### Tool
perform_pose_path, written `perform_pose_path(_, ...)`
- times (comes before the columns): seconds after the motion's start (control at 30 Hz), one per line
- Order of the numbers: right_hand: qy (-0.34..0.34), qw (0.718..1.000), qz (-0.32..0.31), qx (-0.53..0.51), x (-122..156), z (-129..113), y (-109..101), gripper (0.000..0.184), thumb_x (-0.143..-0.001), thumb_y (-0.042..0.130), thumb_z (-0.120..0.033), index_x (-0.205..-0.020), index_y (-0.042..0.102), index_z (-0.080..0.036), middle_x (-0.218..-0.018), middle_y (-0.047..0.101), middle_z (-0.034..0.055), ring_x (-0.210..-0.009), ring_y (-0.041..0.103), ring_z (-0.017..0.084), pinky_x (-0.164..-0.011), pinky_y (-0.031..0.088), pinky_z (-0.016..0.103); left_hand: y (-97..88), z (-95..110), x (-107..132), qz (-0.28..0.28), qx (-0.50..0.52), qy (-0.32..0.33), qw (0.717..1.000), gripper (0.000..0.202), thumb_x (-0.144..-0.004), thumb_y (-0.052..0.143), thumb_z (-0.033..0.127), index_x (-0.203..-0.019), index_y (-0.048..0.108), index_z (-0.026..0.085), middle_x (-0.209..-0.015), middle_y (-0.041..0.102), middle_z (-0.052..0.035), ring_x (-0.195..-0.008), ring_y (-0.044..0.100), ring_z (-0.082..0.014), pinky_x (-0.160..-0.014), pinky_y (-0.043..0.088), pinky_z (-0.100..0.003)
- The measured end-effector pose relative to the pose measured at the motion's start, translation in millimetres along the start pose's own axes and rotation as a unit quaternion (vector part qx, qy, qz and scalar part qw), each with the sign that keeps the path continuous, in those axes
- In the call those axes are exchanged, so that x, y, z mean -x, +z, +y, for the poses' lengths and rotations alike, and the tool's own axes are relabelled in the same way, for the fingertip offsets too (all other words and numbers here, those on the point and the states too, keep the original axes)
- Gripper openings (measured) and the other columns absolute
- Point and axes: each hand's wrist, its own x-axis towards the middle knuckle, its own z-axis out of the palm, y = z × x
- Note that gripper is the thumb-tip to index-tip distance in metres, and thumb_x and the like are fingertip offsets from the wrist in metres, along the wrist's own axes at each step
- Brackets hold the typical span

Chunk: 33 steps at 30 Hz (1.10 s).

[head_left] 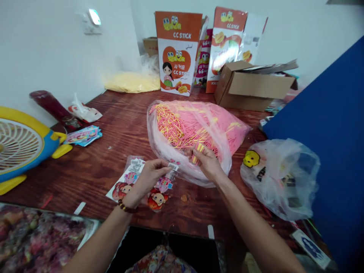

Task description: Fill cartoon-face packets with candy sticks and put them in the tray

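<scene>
One small bundle [198, 152] of pink and yellow sticks is grasped between the thumb and fingers of the right hand [209, 163], over the near side of the clear bag [170, 152] of loose sticks [170, 125], while the left hand [153, 173] pinches the upper end of a printed packet [158, 199] just beside it. Good handling likely calls for a light, even grip that keeps the ends level and the thin sticks unbroken, with the packet's edge held steady; whether its mouth is parted cannot be told. Both forearms converge over the table [122, 121], fingers curled inward, a beaded bracelet [127, 208] circling the left wrist.
</scene>
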Motion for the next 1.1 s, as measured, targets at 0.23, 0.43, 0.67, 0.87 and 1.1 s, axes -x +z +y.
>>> perform_pose_path(0.23,-0.113,0.918,-0.145,0.35,14,-15,15,0.017,-0.094,0.048,-0.032,-0.088,0.061,-0.024,-0.086,0.066,0.0045,-0.08,0.058,0.019,-0.074,0.043,0.031,4.7,0,-3,-0.073,-0.027,0.008,0.997,0.025,-0.074,0.07,0.039,-0.066,0.068,0.015,-0.06,0.059,0.0004,-0.054,0.045,-0.0108,-0.054,0.036,-0.024)
perform_pose_path(0.43,-0.149,0.865,-0.174,0.446,16,-7,20,0.015,-0.096,0.044,-0.023,-0.086,0.055,-0.021,-0.082,0.063,0.0036,-0.074,0.054,0.017,-0.067,0.037,0.028,-0.1,-2,3,-0.1,-0.046,0.023,0.994,0.032,-0.082,0.064,0.039,-0.062,0.06,0.014,-0.057,0.049,0.003,-0.054,0.038,-0.0087,-0.052,0.031,-0.022)
perform_pose_path(0.67,-0.08,0.985,-0.042,0.145,17,-22,25,0.012,-0.094,0.053,-0.032,-0.09,0.056,-0.022,-0.073,0.061,-0.0023,-0.065,0.057,0.013,-0.064,0.044,0.027,2.2,-8,10,-0.072,-0.036,0.098,0.992,0.03,-0.088,0.061,0.038,-0.07,0.064,0.015,-0.065,0.053,0.0021,-0.063,0.044,-0.0105,-0.06,0.037,-0.022)
perform_pose_path(0.87,-0.122,0.979,0.055,-0.156,17,-33,53,0.011,-0.092,0.057,-0.034,-0.094,0.054,-0.024,-0.072,0.06,-0.0045,-0.069,0.064,0.014,-0.076,0.054,0.033,10.1,-4,14,-0.057,-0.046,0.139,0.988,0.028,-0.09,0.058,0.036,-0.072,0.064,0.015,-0.068,0.055,0.0006,-0.066,0.046,-0.0117,-0.064,0.039,-0.022)
perform_pose_path(1.1,-0.094,0.981,0.053,-0.161,18,-22,68,0.014,-0.093,0.057,-0.037,-0.095,0.053,-0.025,-0.074,0.063,-0.0047,-0.077,0.07,0.016,-0.088,0.055,0.037,12.9,2,17,-0.038,-0.035,0.149,0.988,0.025,-0.09,0.058,0.033,-0.073,0.064,0.015,-0.067,0.054,0.0015,-0.064,0.044,-0.0111,-0.063,0.037,-0.022)
